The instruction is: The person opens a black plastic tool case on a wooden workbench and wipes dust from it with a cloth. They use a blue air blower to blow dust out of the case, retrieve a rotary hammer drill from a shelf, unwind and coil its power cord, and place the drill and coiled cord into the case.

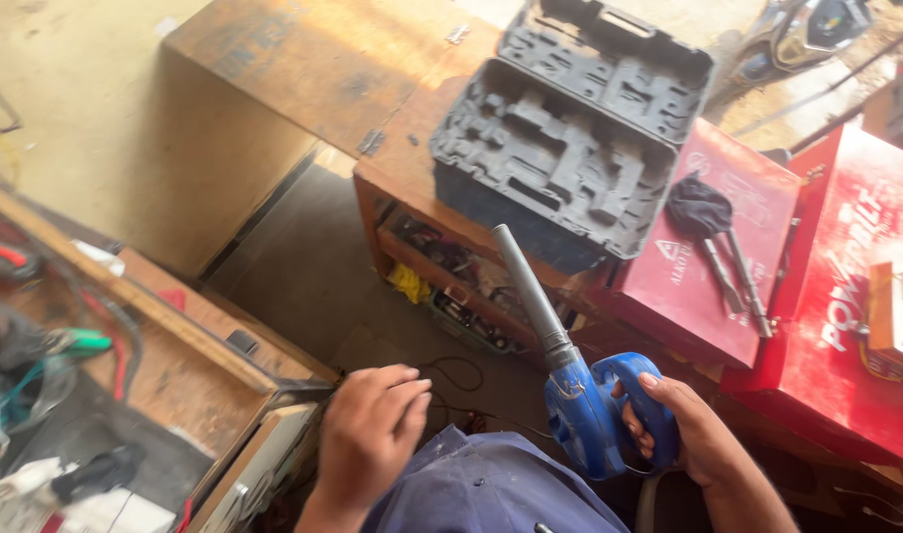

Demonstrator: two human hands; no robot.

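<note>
- Blue blower [594,410] with a plain grey nozzle [530,294], held in the right hand [690,431].
- Dark grey moulded tool case [570,128], lying open on a brown wooden cabinet [303,69].
- Red boxes [846,326] with white lettering; a black cloth [698,207] lies across one.
- Yellow rag [409,283] on the cabinet's shelf.
- Navy-blue trousers [491,494], faintly speckled, beside the left hand [372,434].
- Bright green handle [81,342] and red cable [2,254] at the left edge of the brown bench [180,380].
</note>
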